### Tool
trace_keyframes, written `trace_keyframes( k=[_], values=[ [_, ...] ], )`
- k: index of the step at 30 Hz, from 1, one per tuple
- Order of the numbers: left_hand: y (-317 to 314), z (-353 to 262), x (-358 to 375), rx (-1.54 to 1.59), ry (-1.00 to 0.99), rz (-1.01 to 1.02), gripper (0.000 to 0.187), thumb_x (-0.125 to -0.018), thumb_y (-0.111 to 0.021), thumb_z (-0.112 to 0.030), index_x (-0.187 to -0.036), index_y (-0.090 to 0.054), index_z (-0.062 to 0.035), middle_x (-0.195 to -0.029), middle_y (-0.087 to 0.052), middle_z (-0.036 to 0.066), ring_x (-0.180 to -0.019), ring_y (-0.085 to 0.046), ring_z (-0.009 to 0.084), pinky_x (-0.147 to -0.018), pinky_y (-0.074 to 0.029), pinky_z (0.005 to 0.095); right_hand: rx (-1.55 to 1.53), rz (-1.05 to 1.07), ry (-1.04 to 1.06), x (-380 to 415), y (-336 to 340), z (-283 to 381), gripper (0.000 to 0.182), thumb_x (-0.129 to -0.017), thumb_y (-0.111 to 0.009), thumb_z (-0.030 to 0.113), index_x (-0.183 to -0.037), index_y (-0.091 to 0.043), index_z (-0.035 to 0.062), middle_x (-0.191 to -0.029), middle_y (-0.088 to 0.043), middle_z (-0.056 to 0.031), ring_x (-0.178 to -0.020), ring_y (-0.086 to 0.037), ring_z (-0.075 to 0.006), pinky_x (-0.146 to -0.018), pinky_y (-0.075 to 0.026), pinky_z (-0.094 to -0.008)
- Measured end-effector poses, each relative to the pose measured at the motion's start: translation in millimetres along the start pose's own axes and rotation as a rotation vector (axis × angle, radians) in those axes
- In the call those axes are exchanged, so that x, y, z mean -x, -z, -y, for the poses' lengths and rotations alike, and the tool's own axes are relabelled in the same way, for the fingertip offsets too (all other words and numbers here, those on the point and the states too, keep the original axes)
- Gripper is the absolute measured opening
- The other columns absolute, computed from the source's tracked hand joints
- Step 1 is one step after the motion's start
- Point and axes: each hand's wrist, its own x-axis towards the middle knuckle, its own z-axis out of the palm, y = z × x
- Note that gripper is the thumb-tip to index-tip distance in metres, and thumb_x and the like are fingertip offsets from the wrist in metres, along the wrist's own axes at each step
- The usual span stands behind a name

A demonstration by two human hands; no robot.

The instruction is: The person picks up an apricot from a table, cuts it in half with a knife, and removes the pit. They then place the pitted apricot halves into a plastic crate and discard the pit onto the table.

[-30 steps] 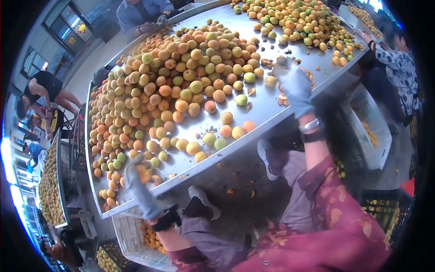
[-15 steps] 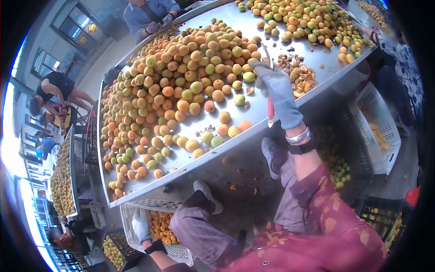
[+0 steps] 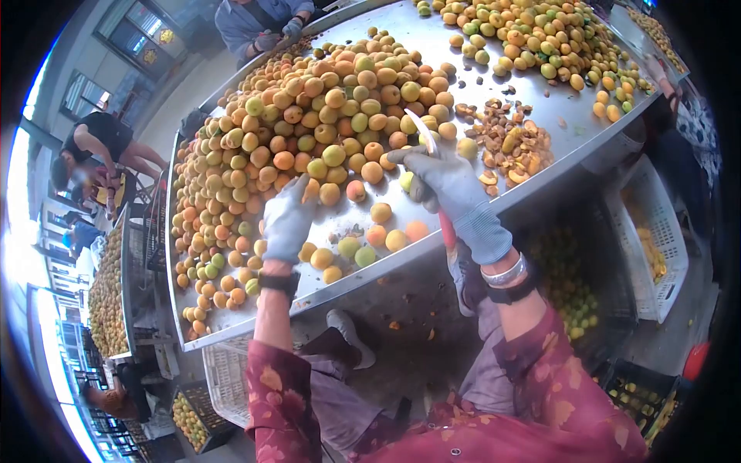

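My left hand (image 3: 288,221), in a pale grey glove, is at the near edge of a big heap of apricots (image 3: 340,100) on the metal table (image 3: 340,287). Its fingertips are closed about an orange apricot (image 3: 311,190). A knife (image 3: 446,230) with a red handle and a pale curved blade is gripped in my right hand (image 3: 448,184), gloved too, with the blade pointing up over the table. A greenish apricot (image 3: 406,181) shows beside the right fingers. Behind that hand lie dark pits and cut apricot pieces (image 3: 513,147).
A second apricot heap (image 3: 532,38) covers the table's far right. A person (image 3: 262,31) in blue sleeves works at the far edge. White crates (image 3: 648,231) (image 3: 224,378) stand on the floor at both sides, and a black crate (image 3: 637,393) sits lower right.
My left hand has risen from the white crate of cut apricots at lower left to the heap. My right hand, still holding the knife, has shifted left and down, away from the pits.
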Motion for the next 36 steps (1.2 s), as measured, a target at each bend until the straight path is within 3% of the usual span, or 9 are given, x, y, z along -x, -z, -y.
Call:
trace_keyframes(
  k=[9,13,15,19,22,27,33,35,36],
  values=[
    [-48,38,-17,-0.365,0.204,0.238,0.036,-0.081,-0.061,-0.020,-0.116,-0.062,-0.0116,-0.099,-0.066,0.016,-0.087,-0.066,0.0297,-0.075,-0.053,0.0407,0.161,0.169,0.141,-8,1,-12,0.030,-0.095,-0.053,0.032,-0.108,-0.064,0.0081,-0.067,-0.057,0.0013,-0.055,-0.052,-0.0041,-0.050,-0.042,-0.0173],
    [-14,27,-1,0.159,0.435,0.221,0.046,-0.079,-0.066,-0.012,-0.125,-0.060,-0.0104,-0.116,-0.064,0.015,-0.098,-0.066,0.0235,-0.085,-0.052,0.0333,0.179,0.193,0.013,0,-12,-3,0.035,-0.097,-0.049,0.036,-0.110,-0.064,0.0080,-0.065,-0.055,-0.0001,-0.056,-0.054,-0.0046,-0.052,-0.043,-0.0170],
    [11,17,15,0.961,0.650,0.161,0.050,-0.081,-0.066,-0.009,-0.130,-0.056,-0.0065,-0.111,-0.064,0.005,-0.095,-0.062,0.0138,-0.083,-0.050,0.0267,0.039,0.218,-0.048,5,-20,-6,0.043,-0.097,-0.047,0.044,-0.107,-0.064,0.0056,-0.064,-0.054,-0.0004,-0.055,-0.053,-0.0053,-0.050,-0.042,-0.0170],
    [53,-26,45,1.127,0.521,0.021,0.053,-0.090,-0.062,-0.014,-0.140,-0.044,-0.0040,-0.120,-0.054,0.007,-0.097,-0.057,0.0141,-0.089,-0.048,0.0273,0.022,0.292,0.062,9,-41,-23,0.046,-0.097,-0.043,0.047,-0.096,-0.062,0.0053,-0.063,-0.054,-0.0004,-0.053,-0.051,-0.0068,-0.050,-0.042,-0.0199],
    [54,-28,68,1.694,0.421,-0.048,0.067,-0.093,-0.061,-0.029,-0.146,-0.030,-0.0028,-0.125,-0.050,0.010,-0.104,-0.057,0.0207,-0.094,-0.048,0.0333,0.179,0.325,0.098,20,-58,-30,0.035,-0.097,-0.045,0.037,-0.094,-0.062,0.0062,-0.066,-0.055,-0.0002,-0.054,-0.051,-0.0059,-0.049,-0.042,-0.0194],
    [50,-25,87,1.758,0.381,-0.121,0.065,-0.093,-0.060,-0.028,-0.145,-0.031,-0.0014,-0.126,-0.050,0.011,-0.108,-0.057,0.0226,-0.096,-0.048,0.0358,0.272,0.394,-0.018,38,-81,-24,0.027,-0.098,-0.046,0.029,-0.099,-0.061,0.0076,-0.069,-0.057,0.0003,-0.055,-0.053,-0.0039,-0.051,-0.043,-0.0187],
    [51,-23,91,1.486,0.493,-0.113,0.055,-0.092,-0.053,-0.002,-0.144,-0.035,-0.0032,-0.128,-0.055,0.012,-0.115,-0.055,0.0186,-0.099,-0.045,0.0305,0.654,0.395,0.045,43,-104,-38,0.024,-0.095,-0.053,0.027,-0.106,-0.061,0.0075,-0.074,-0.062,-0.0085,-0.066,-0.064,-0.0191,-0.061,-0.050,-0.0302],
    [60,-28,90,1.184,0.428,-0.114,0.057,-0.088,-0.055,0.002,-0.142,-0.039,-0.0035,-0.134,-0.052,0.010,-0.121,-0.050,0.0175,-0.102,-0.041,0.0290,0.805,0.381,0.487,41,-105,-57,0.025,-0.093,-0.055,0.030,-0.103,-0.060,0.0072,-0.074,-0.062,-0.0087,-0.069,-0.065,-0.0201,-0.062,-0.049,-0.0335],
    [56,-24,91,1.172,0.414,-0.148,0.060,-0.084,-0.056,0.006,-0.141,-0.041,-0.0033,-0.140,-0.047,0.009,-0.126,-0.046,0.0181,-0.106,-0.037,0.0286,0.810,0.380,0.486,40,-107,-59,0.025,-0.093,-0.055,0.030,-0.103,-0.060,0.0072,-0.074,-0.062,-0.0087,-0.069,-0.065,-0.0201,-0.062,-0.049,-0.0335]
  ],
)
